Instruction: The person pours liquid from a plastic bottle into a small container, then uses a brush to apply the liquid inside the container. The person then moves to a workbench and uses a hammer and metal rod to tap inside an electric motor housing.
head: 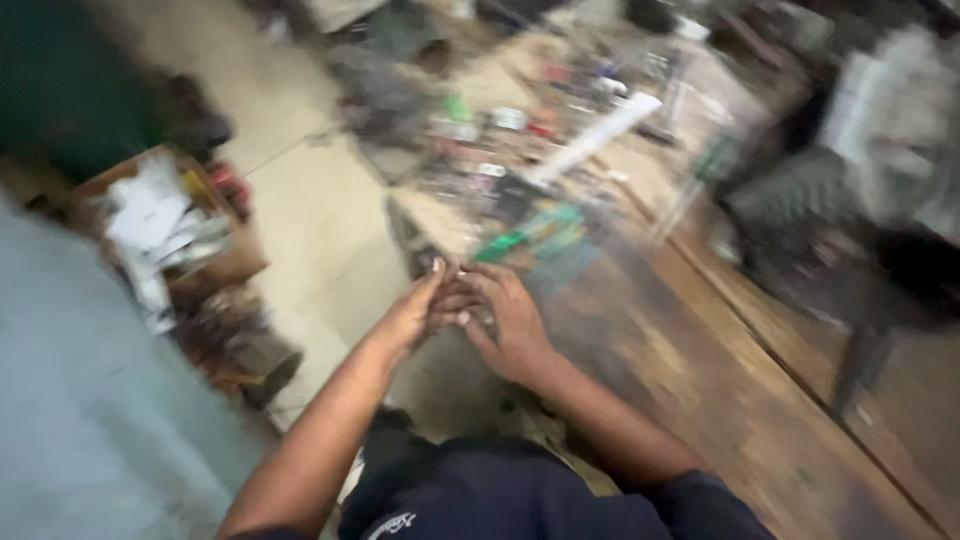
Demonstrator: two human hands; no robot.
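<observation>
Near the middle of the frame we see the left hand (408,318) and the right hand (508,322) brought together, fingertips touching or overlapping just above the near edge of the worn brown wooden counter (700,380). The picture is heavily blurred by motion, so we cannot tell whether the hands pinch some small thing between them or merely meet; something pale shows at the fingertips, but it is too smeared to name. Both forearms rise from the bottom of the frame, bare, above a dark navy garment (520,500) at the bottom centre. Just beyond the hands, toward the upper right of them, lies a green and teal flat packet (545,235) on the counter, near but not touching the fingers. Farther up the frame a long white flat strip (600,135) lies slantwise among a clutter of small red, green and white items, too blurred to tell apart. At the right of the frame stands a dark bulky machine-like shape (800,215) on the counter. At the left, on the pale concrete floor (310,210), sits a brown open box holding white crumpled papers (160,225), well apart from the hands, with a dark round object (265,365) below it.
</observation>
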